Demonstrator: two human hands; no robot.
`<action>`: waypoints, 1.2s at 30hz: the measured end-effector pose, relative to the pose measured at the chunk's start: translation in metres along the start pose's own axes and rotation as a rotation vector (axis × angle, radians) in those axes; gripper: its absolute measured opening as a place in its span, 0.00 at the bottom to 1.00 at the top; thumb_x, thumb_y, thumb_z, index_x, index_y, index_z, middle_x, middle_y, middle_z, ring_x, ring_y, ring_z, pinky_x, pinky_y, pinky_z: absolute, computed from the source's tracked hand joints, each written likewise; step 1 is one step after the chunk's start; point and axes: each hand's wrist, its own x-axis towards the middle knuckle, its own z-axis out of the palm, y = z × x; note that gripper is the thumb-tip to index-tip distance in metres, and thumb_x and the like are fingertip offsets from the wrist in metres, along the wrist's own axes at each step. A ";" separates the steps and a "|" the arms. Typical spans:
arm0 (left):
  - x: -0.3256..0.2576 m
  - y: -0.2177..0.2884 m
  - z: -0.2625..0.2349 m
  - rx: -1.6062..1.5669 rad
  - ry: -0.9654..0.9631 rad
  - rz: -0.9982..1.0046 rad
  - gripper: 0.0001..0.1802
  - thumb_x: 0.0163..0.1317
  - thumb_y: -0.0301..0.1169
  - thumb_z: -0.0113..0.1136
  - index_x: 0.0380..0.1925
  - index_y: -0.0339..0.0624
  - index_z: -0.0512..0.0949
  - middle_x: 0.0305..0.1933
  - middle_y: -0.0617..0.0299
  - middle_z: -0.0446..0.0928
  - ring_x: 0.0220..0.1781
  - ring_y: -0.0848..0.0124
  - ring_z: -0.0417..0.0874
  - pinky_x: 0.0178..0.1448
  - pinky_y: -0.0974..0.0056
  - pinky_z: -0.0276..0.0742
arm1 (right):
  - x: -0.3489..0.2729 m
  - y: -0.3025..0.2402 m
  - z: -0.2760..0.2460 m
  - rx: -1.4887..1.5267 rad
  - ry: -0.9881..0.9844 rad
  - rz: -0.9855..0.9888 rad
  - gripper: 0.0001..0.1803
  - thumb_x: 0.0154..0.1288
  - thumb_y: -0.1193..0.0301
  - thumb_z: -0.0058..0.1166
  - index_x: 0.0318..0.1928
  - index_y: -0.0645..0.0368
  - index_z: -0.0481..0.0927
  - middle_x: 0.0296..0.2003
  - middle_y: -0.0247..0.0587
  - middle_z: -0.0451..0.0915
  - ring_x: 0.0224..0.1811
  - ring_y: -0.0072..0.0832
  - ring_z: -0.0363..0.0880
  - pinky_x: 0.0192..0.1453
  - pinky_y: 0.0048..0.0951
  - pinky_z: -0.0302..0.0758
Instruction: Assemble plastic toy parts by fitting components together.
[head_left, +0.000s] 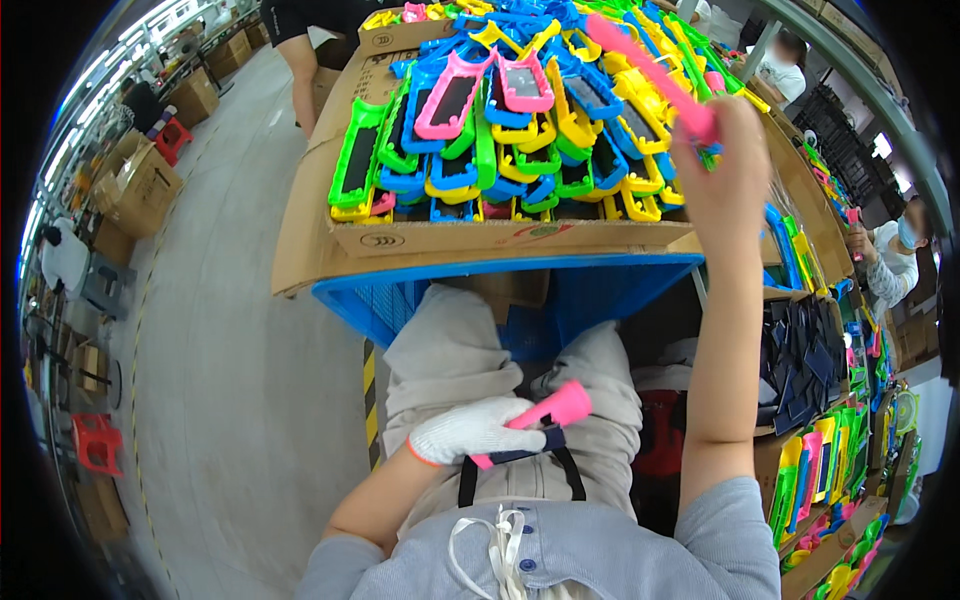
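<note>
My left hand (pixel 468 430), in a white knit glove, rests on my lap and grips a pink plastic tool (pixel 545 415) with a dark part under it. My bare right hand (pixel 722 150) is raised over a cardboard box (pixel 440 240) and holds a pink plastic frame (pixel 655 75) by one end. The box is piled with several coloured plastic frames (pixel 500 130) in green, blue, yellow and pink, some with dark screens. The box sits on a blue plastic crate (pixel 400 300) in front of my knees.
At my right stand boxes of dark flat pieces (pixel 800 360) and more coloured frames (pixel 815 470). Other people work at the right (pixel 885 260) and at the back (pixel 300 60). Cardboard boxes (pixel 140 190) and red stools (pixel 98 440) line the grey floor at left.
</note>
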 end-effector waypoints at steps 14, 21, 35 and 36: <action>0.019 0.052 0.022 -0.877 0.532 0.691 0.28 0.61 0.38 0.56 0.57 0.34 0.62 0.49 0.53 0.72 0.54 0.61 0.73 0.63 0.56 0.65 | -0.194 -0.097 -0.053 1.666 -0.644 1.347 0.19 0.59 0.72 0.58 0.49 0.61 0.68 0.42 0.40 0.77 0.44 0.27 0.77 0.48 0.30 0.74; 0.037 0.037 0.024 -0.613 0.492 0.535 0.14 0.66 0.32 0.49 0.47 0.36 0.67 0.33 0.60 0.73 0.34 0.75 0.74 0.40 0.70 0.73 | -0.237 -0.109 -0.039 1.169 -0.724 1.058 0.18 0.63 0.70 0.55 0.50 0.65 0.68 0.41 0.40 0.78 0.40 0.27 0.79 0.43 0.25 0.75; 0.069 -0.073 0.006 -0.341 0.887 0.136 0.09 0.63 0.30 0.53 0.40 0.41 0.67 0.30 0.61 0.71 0.30 0.74 0.75 0.31 0.70 0.73 | -0.295 -0.122 0.042 1.099 -0.977 1.586 0.20 0.59 0.62 0.59 0.41 0.67 0.72 0.30 0.39 0.77 0.29 0.25 0.80 0.27 0.26 0.79; 0.070 -0.067 0.006 -0.339 0.886 0.140 0.09 0.63 0.30 0.53 0.40 0.41 0.67 0.30 0.61 0.71 0.30 0.74 0.75 0.31 0.70 0.73 | -0.293 -0.121 0.044 1.100 -0.929 1.594 0.20 0.59 0.61 0.59 0.40 0.66 0.72 0.29 0.39 0.78 0.28 0.25 0.80 0.26 0.26 0.79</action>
